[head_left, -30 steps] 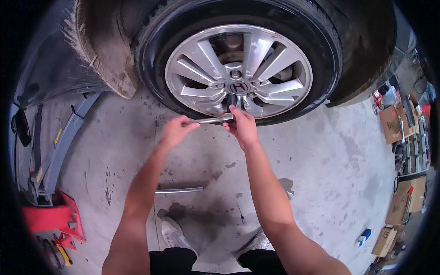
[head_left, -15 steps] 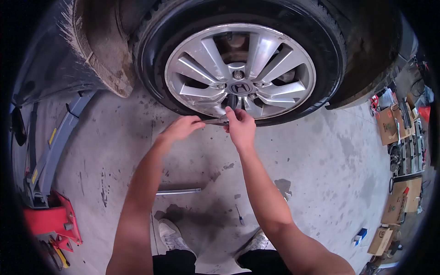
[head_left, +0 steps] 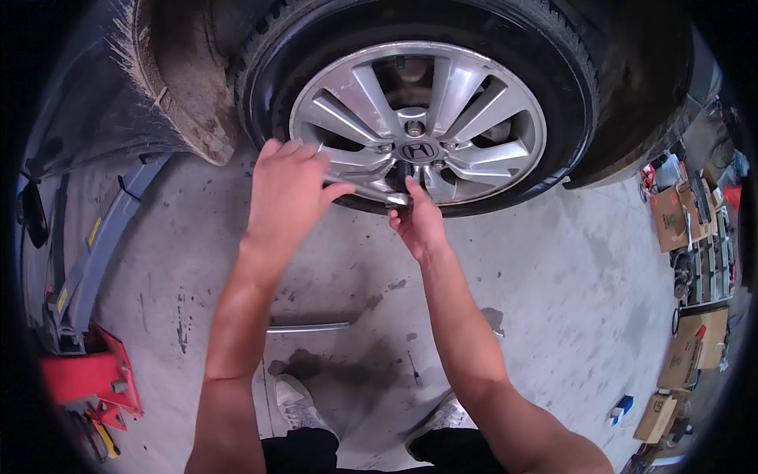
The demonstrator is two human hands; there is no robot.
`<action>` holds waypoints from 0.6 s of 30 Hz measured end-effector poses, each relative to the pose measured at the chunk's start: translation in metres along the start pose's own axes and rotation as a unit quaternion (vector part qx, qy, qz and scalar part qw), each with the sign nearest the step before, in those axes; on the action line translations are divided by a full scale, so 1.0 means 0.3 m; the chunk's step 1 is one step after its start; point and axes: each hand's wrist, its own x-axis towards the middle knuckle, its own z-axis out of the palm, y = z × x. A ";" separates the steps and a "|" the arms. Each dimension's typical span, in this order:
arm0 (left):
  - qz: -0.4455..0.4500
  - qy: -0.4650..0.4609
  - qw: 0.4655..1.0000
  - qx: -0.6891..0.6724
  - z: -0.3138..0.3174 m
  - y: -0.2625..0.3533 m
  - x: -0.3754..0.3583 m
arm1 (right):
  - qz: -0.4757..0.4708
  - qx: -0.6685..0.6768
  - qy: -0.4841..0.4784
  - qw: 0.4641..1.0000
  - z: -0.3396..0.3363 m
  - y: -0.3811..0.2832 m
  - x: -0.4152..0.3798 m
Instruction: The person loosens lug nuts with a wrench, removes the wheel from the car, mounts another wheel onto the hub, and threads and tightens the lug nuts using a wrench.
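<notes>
A silver ratchet wrench (head_left: 367, 191) slants across the lower rim of the alloy wheel (head_left: 450, 91). My left hand (head_left: 286, 188) is closed around its handle end, slightly smeared by motion. At the other end, my right hand (head_left: 422, 220) grips the ratchet's head, thumb up and fingers curled beneath. A dark socket (head_left: 403, 171) reaches from that head to the wheel below the centre cap (head_left: 418, 151); the lug nut under it is hidden. Other lug nuts (head_left: 414, 128) show around the cap.
On the floor lie a metal bar (head_left: 308, 328) and a screwdriver (head_left: 415, 370), close to my shoes. A blue-grey lift arm (head_left: 106, 237) and red equipment (head_left: 87, 375) stand left. Cardboard boxes (head_left: 683, 351) and parts line the right side.
My left hand has risen up and leftward, lifting the handle end of the ratchet wrench. My right hand stays at the head, now lower with its palm turned upward.
</notes>
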 end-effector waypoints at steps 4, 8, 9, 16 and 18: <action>-0.198 -0.302 0.894 -0.265 0.283 -0.162 -0.083 | -0.063 -0.158 0.031 0.985 -0.008 0.013 0.016; -0.158 -0.301 0.855 -0.391 0.675 -0.094 -0.172 | -0.204 -0.327 0.135 0.913 0.013 0.037 0.010; -0.167 -0.287 0.840 -0.429 0.684 -0.058 -0.176 | -0.245 -0.376 0.167 0.878 0.017 0.031 0.003; -0.243 -0.248 0.896 -0.279 0.236 -0.129 -0.089 | -0.011 -0.064 0.023 0.998 -0.028 0.011 0.028; -0.236 -0.228 0.925 -0.190 0.024 -0.016 0.011 | -0.004 -0.012 0.010 1.000 -0.026 0.032 0.028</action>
